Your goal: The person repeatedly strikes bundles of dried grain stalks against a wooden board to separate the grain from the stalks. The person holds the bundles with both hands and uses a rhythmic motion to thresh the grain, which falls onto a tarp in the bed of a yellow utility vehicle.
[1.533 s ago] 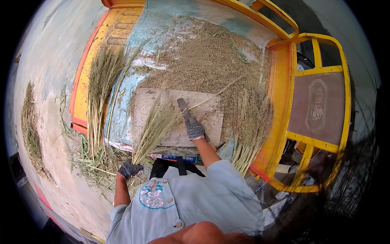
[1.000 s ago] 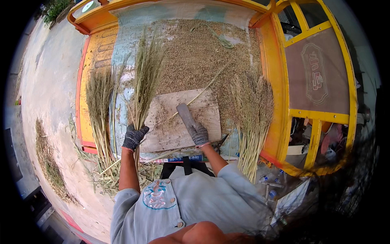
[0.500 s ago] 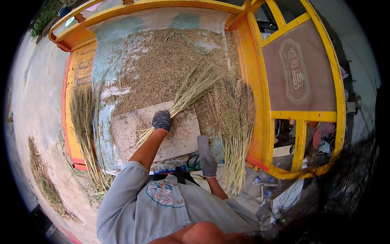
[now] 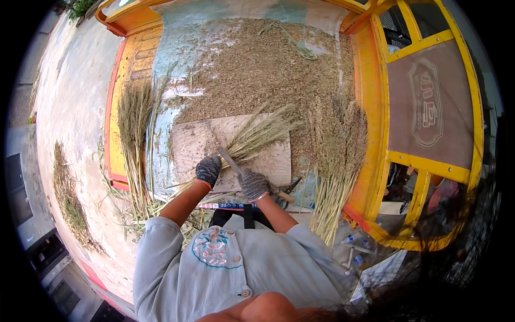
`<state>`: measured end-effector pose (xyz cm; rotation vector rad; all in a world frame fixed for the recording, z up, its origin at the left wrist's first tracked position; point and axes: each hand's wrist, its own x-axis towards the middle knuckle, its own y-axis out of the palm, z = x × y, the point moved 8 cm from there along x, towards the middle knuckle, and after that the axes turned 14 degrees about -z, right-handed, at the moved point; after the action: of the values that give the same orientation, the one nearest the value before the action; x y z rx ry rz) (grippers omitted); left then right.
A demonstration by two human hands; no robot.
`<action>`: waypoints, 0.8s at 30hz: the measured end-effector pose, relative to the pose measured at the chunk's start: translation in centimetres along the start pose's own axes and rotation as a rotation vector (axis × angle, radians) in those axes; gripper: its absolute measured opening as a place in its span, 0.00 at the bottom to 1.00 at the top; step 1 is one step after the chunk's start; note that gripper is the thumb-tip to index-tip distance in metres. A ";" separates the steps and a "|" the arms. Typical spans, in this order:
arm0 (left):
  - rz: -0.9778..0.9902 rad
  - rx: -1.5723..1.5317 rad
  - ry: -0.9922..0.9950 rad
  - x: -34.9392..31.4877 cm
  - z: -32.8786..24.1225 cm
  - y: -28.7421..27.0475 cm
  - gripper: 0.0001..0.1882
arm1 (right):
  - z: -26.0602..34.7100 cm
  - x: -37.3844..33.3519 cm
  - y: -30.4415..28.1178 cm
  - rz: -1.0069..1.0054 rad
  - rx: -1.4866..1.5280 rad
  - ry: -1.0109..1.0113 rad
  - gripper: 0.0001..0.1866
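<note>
A yellow cart bed (image 4: 142,51), its sheet (image 4: 174,24) strewn with plant bits (image 4: 252,70), borders pale ground (image 4: 80,96); over a board (image 4: 189,140), the left hand (image 4: 208,170) grips a stalk bundle (image 4: 263,137); its heads fan out beyond the right hand (image 4: 254,185), which clasps a flat tool (image 4: 229,159).

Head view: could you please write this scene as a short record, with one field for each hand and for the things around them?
Left hand: the gloved left hand grips a stalk bundle, its heads pointing up and right
Right hand: the gloved right hand grips a flat tool, which crosses over the bundle; contact unclear
Beneath: pale board
Beyond the board: loose seed-like material on a pale blue sheet
Left side: another bundle
Right side: larger brownish bundle beside a yellow wall
</note>
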<state>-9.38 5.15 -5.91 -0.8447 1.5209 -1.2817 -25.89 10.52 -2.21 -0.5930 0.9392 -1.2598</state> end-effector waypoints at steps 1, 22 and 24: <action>-0.002 -0.025 0.017 -0.3 -0.1 0.7 0.12 | -0.5 0.7 1.5 0.106 -0.049 0.002 0.17; 0.052 -0.165 -0.085 -2.5 1.0 2.9 0.11 | -15.6 4.5 -7.3 -0.296 -0.146 0.525 0.19; -0.027 -0.201 -0.062 -1.9 1.4 2.0 0.10 | -17.7 4.2 -10.9 -0.523 -0.094 0.623 0.19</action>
<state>-7.29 6.90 -7.48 -1.0280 1.6119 -1.1239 -46.53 5.86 -3.50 -0.5438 1.4184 -1.9402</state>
